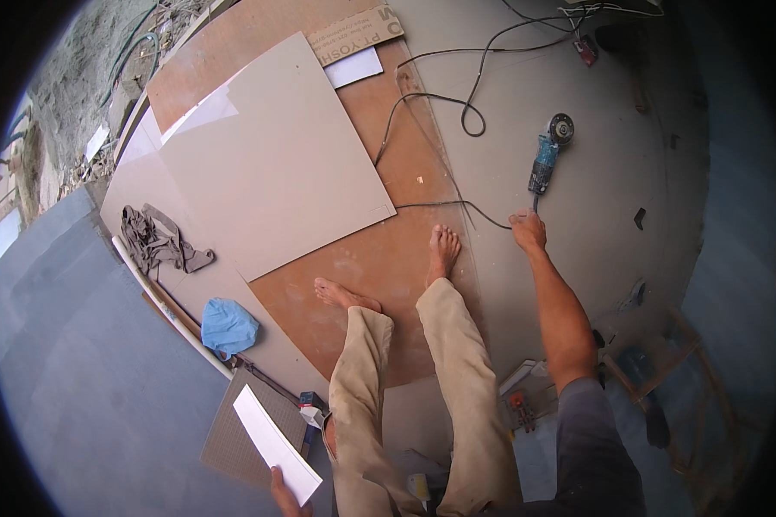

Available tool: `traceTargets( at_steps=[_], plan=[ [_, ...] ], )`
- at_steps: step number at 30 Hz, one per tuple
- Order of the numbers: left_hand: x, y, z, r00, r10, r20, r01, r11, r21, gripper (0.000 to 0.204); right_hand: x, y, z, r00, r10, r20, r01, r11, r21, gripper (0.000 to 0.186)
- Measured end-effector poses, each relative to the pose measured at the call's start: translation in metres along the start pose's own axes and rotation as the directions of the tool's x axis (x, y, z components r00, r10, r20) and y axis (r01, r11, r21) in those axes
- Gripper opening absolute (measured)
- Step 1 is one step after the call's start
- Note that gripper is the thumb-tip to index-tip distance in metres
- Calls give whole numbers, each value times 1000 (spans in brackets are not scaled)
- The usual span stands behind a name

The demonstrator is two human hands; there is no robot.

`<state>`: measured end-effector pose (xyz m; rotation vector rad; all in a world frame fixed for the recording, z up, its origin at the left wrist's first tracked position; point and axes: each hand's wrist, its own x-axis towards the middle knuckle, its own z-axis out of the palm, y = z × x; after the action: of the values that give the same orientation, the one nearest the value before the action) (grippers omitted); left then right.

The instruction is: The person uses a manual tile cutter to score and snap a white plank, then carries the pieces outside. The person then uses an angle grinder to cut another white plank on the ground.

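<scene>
- The angle grinder [547, 155], blue-bodied with its disc at the far end, lies on the grey floor at about two o'clock, untouched and not in use.
- The right hand [527, 230] reaches down just below the grinder's tail, fingers closed on the black power cable [444, 205] where it leaves the tool.
- The left hand [283, 496], at six o'clock at the lower edge, pinches a narrow white strip of tile [272, 444]; the two hands are well apart.
- Judging by this, a strip is already cut off, while the large beige tile [276, 164] at eleven o'clock lies whole on the brown board [379, 258]; any further cutting is not begun.
- The person's bare feet [397, 271] rest on the board, between the large tile and the cable.
- The cable loops across the board and floor toward twelve o'clock, near the feet, a likely snag.
- At nine o'clock lie a crumpled grey rag [155, 241] and a blue cloth [228, 327].
- A wooden stool [664, 379] stands at four o'clock.
</scene>
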<state>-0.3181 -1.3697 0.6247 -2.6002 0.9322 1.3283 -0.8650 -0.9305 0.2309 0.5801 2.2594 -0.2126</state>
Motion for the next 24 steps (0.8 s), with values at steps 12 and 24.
traceTargets(
  at_steps=[12,24],
  plan=[
    [-37,29,100,978,-15,-206,16,1000,0,34,172,-4,25,919,171,-356,-177,984,16,98],
    [-35,39,125,982,6,-189,6,998,65,36,208,21,3,933,74,-351,-48,995,82,95]
  ],
)
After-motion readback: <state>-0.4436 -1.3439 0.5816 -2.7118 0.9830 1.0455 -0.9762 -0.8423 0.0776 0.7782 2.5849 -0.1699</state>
